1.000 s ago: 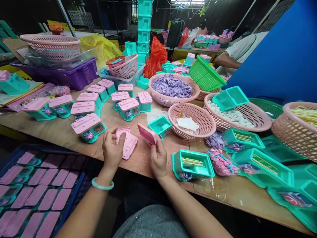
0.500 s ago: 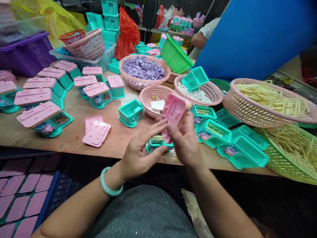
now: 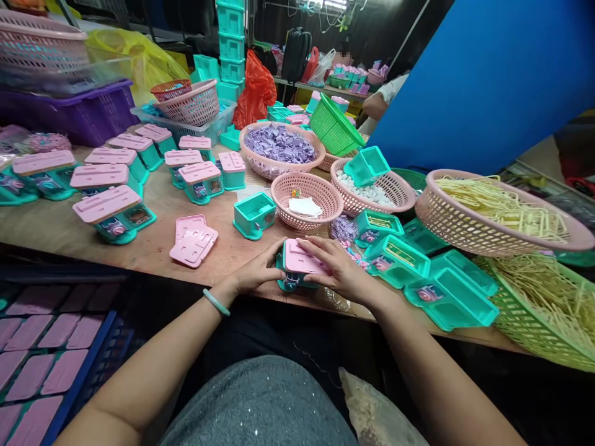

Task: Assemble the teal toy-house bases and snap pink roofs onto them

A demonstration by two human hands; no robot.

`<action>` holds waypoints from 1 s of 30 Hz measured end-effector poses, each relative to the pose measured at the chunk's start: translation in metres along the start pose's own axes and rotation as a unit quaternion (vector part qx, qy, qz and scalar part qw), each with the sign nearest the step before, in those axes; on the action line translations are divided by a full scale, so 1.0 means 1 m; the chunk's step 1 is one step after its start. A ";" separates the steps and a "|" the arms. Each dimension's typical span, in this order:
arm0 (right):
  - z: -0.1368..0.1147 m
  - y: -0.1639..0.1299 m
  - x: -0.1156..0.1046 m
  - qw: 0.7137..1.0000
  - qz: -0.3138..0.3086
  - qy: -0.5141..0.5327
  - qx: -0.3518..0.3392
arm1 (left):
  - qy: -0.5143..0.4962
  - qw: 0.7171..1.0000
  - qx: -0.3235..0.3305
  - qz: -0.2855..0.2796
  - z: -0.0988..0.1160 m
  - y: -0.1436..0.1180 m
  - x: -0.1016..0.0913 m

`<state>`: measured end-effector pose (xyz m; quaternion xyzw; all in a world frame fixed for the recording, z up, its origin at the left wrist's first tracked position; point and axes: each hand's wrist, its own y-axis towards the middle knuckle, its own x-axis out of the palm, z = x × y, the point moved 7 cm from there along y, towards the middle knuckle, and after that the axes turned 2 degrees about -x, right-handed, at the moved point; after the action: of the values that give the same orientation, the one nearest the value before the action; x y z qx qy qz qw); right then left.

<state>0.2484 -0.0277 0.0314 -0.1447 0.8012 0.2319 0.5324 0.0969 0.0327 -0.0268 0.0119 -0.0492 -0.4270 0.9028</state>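
Wooden workbench [image 3: 56,232] absolutely packed with toy parts, blue board looming at about 1 o'clock. Starting at 9 o'clock you've got rows of finished teal boxes with pink lids [image 3: 114,214], then a little stack of loose pink lids [image 3: 193,243] lying flat, and an open teal box [image 3: 253,215] just past it toward 12. Dead centre at the near edge: the left hand [image 3: 253,272] cups the left side of a teal box [image 3: 290,280] while the right hand [image 3: 337,267] lies fingers-flat on the pink lid [image 3: 301,257] sitting on top of it, so both hands are close together, clamped on the same piece. Behind them at 12 o'clock is a pink basket [image 3: 307,193] with white slips, and one full of purple bits [image 3: 279,145] further back. Over at 3 o'clock, more open teal boxes [image 3: 449,297] and a big pink basket of yellow sticks [image 3: 499,210].
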 end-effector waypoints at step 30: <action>-0.025 -0.009 -0.002 0.924 0.058 0.363 0.102 | -0.061 0.987 -0.141 0.055 0.038 -0.048 0.003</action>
<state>0.2337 -0.0485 0.0391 -0.1172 0.9658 0.1107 0.2029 0.0581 0.0007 0.0078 -0.1438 -0.0438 -0.3789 0.9132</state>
